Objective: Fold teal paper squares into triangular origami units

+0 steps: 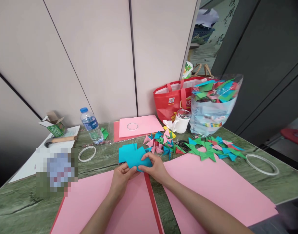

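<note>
My left hand and my right hand both pinch a small blue square of paper just above the table. The left fingers grip its near left edge, the right fingers its right edge. Behind it lies a small stack of blue paper squares. Large pink sheets lie under my forearms, one at the left and one at the right.
Folded paper pieces and a green and blue star ring lie beyond my hands. A white mug, red bag, plastic bag of folded pieces, water bottle, white rings, green box stand around.
</note>
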`<act>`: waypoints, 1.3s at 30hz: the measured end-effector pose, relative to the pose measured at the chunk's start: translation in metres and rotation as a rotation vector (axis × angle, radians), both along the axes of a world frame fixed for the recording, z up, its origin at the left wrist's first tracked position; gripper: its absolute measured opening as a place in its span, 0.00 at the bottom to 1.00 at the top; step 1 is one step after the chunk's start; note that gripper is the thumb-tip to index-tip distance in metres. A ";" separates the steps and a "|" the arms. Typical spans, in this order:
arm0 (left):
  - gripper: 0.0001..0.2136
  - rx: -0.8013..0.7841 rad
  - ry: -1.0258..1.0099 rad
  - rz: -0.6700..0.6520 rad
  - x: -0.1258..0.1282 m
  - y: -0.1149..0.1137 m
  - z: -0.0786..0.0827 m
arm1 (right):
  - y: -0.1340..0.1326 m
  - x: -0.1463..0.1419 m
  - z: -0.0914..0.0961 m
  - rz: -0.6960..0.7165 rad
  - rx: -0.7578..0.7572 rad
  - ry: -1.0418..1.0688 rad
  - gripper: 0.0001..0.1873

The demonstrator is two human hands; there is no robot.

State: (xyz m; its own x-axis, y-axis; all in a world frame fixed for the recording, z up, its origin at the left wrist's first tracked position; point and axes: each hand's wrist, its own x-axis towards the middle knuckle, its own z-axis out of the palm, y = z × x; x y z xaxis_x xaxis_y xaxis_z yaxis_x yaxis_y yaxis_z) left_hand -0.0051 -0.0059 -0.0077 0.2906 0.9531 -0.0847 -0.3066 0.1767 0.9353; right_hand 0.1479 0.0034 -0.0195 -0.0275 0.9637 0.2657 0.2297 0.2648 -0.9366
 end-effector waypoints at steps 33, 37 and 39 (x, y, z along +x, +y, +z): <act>0.13 0.004 0.072 0.087 0.000 0.000 -0.009 | -0.004 -0.005 0.001 0.028 0.127 -0.014 0.04; 0.12 -0.015 0.028 0.093 0.002 -0.001 -0.009 | -0.006 -0.006 0.000 -0.002 0.125 -0.088 0.06; 0.12 -0.026 0.002 0.085 0.002 -0.002 -0.008 | -0.006 -0.006 0.001 -0.019 0.103 -0.094 0.08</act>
State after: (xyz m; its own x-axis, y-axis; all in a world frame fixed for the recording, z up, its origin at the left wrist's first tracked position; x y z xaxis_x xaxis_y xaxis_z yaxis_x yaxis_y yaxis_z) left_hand -0.0027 -0.0075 -0.0159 0.2087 0.9717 -0.1108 -0.3195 0.1748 0.9313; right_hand 0.1417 -0.0026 -0.0182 -0.0388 0.9319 0.3607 0.3208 0.3535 -0.8787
